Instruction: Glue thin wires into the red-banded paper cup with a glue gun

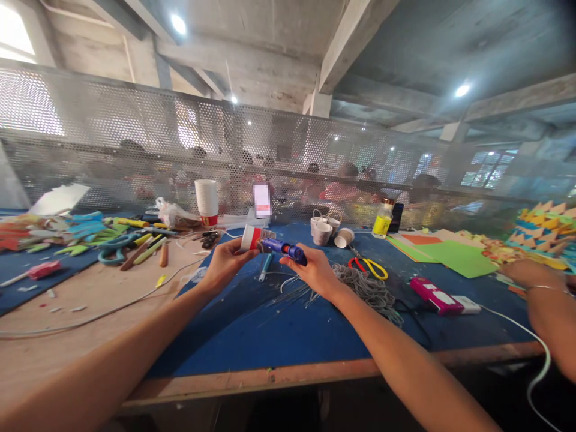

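My left hand (226, 262) pinches a white paper cup with a red band (249, 237), which is tilted on its side above the blue mat. In my right hand (315, 270) is a blue hand tool with a dark end (285, 249); its exact kind is unclear. The tool's far end meets the cup's red-banded side. Below and right of my right hand lies a heap of grey cord (366, 291). Scissors with red and yellow handles (371, 267) rest behind the cord. Beneath the tool is a light-blue stick (266, 267).
Small cups with looped handles (321, 231), a stack of paper cups (206, 201) and a lit phone (261, 200) stand at the back. Scissors and tools (112, 249) crowd the left. A yellow-labelled bottle (382, 220), green paper (465, 258) and a magenta box (435, 296) sit right, near another person's hand (535, 273).
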`<state>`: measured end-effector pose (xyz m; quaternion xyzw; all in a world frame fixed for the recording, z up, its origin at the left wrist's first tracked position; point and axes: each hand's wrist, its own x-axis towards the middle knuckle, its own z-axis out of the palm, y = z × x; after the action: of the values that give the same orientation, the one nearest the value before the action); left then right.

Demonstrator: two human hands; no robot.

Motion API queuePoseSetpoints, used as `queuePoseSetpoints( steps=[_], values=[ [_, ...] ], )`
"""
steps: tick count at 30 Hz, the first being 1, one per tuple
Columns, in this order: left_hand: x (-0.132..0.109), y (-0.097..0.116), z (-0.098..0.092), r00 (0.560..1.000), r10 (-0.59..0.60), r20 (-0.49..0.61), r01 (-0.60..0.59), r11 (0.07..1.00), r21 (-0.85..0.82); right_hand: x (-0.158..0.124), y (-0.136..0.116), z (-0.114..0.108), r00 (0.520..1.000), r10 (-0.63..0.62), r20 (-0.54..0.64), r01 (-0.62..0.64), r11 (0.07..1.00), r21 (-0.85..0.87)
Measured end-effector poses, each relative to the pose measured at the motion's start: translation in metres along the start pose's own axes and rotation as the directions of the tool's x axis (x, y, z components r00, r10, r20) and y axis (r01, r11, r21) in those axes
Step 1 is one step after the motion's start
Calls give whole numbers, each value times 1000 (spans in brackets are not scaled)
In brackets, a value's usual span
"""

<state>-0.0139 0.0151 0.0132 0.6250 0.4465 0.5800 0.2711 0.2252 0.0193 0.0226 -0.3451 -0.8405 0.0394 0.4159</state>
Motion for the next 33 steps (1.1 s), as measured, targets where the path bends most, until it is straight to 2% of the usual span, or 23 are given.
queuePoseSetpoints(
  steps=[9, 19, 33],
  values=[
    [0, -3, -1, 1000, 12, 10, -12, 1000, -4, 0, 6, 3, 999, -10, -37, 10, 1000, 5],
    [-1, 5, 1, 1000, -7, 10, 7, 1000, -27, 0, 8, 5, 999, 13, -50, -13, 1000, 16],
    [-3, 10, 3, 999, 25, 41, -24, 1000, -20, 0, 9, 6, 998, 15, -56, -14, 1000, 25]
  ],
)
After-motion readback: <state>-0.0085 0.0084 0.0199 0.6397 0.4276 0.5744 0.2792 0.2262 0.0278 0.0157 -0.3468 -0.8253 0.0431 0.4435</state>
